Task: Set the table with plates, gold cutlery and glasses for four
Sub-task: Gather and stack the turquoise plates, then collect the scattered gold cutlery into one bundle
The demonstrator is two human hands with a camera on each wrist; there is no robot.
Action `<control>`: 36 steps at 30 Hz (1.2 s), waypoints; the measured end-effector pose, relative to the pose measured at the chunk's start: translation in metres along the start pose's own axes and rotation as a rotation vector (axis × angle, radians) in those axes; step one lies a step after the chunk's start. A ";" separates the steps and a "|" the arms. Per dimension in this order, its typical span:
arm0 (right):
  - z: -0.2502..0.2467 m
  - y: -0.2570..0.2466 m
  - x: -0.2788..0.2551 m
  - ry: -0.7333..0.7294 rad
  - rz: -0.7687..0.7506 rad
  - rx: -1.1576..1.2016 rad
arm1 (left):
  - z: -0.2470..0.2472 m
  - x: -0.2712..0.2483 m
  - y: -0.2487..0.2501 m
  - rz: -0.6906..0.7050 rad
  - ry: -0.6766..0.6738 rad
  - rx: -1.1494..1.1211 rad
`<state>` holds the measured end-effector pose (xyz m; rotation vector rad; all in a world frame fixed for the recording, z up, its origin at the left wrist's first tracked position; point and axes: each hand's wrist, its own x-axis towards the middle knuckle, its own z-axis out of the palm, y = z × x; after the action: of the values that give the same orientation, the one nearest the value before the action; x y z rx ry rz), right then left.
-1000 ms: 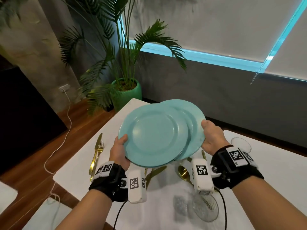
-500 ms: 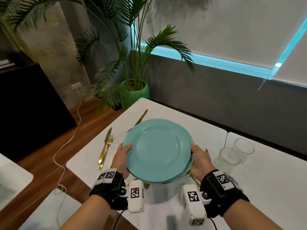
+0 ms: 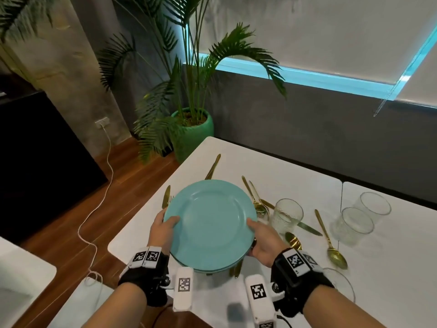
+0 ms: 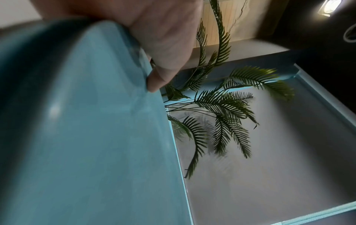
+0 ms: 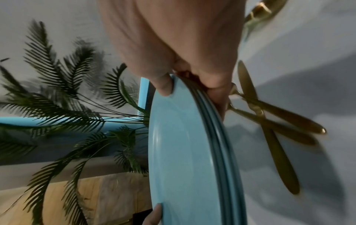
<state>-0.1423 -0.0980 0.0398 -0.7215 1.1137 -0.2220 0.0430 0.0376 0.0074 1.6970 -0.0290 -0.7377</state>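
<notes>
I hold a stack of turquoise plates (image 3: 210, 223) above the near part of the white table (image 3: 295, 171). My left hand (image 3: 163, 229) grips the stack's left rim, thumb on top (image 4: 163, 73). My right hand (image 3: 262, 242) grips the right rim, thumb on top and fingers under (image 5: 173, 85). The stacked rims (image 5: 217, 144) show in the right wrist view. Gold cutlery lies scattered: a knife and fork (image 3: 166, 198) at the left, spoons (image 3: 256, 200), a spoon (image 3: 331, 240), more pieces under the plates (image 5: 269, 121). Three clear glasses (image 3: 286, 215) (image 3: 354, 223) (image 3: 374, 202) stand to the right.
A potted palm in a green pot (image 3: 196, 131) stands past the table's far left corner. A white cable (image 3: 94, 209) runs over the wooden floor at the left. A dark cabinet (image 3: 35, 150) lies further left. A grey wall runs behind the table.
The two fanned plates have been brought together into one stack and lowered toward the table. More of the table, its cutlery and glasses, has come into view.
</notes>
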 end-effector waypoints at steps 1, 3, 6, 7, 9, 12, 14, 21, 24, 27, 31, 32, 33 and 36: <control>0.005 0.005 0.004 -0.004 0.008 0.015 | -0.006 0.005 -0.002 0.000 0.013 0.027; 0.015 0.013 0.011 -0.001 0.019 0.033 | -0.016 0.016 -0.006 0.007 0.036 0.098; 0.024 0.024 0.020 0.021 0.042 0.070 | -0.026 0.032 -0.011 -0.012 0.033 0.286; 0.026 0.029 0.024 0.026 0.045 0.082 | -0.029 0.035 -0.012 -0.026 0.024 0.348; 0.027 0.036 0.031 0.035 0.035 0.106 | -0.034 0.041 -0.016 -0.051 0.002 0.428; 0.027 0.044 0.044 0.083 0.025 0.125 | -0.040 0.044 -0.019 -0.066 0.023 0.545; 0.027 0.047 0.050 0.119 0.023 0.126 | -0.043 0.045 -0.020 -0.065 0.055 0.617; 0.030 0.049 0.066 0.160 0.019 0.086 | -0.044 0.051 -0.016 -0.006 0.087 0.715; 0.032 0.052 0.073 0.146 0.035 0.084 | -0.041 0.052 -0.014 0.004 0.099 0.726; 0.035 0.054 0.072 0.094 0.055 0.042 | -0.041 0.054 -0.014 0.007 0.104 0.724; 0.039 0.056 0.072 0.102 0.069 -0.148 | -0.042 0.056 -0.016 0.000 0.114 0.690; 0.038 0.058 0.075 0.096 0.073 -0.181 | -0.042 0.056 -0.016 -0.001 0.116 0.682; 0.037 0.059 0.077 0.082 0.084 -0.192 | -0.042 0.056 -0.016 0.000 0.117 0.675; 0.037 0.060 0.071 0.079 0.108 -0.243 | -0.042 0.055 -0.016 0.007 0.117 0.667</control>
<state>-0.0893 -0.0732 -0.0413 -0.8707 1.2650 -0.0238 0.1009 0.0563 -0.0289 2.3701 -0.2196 -0.6602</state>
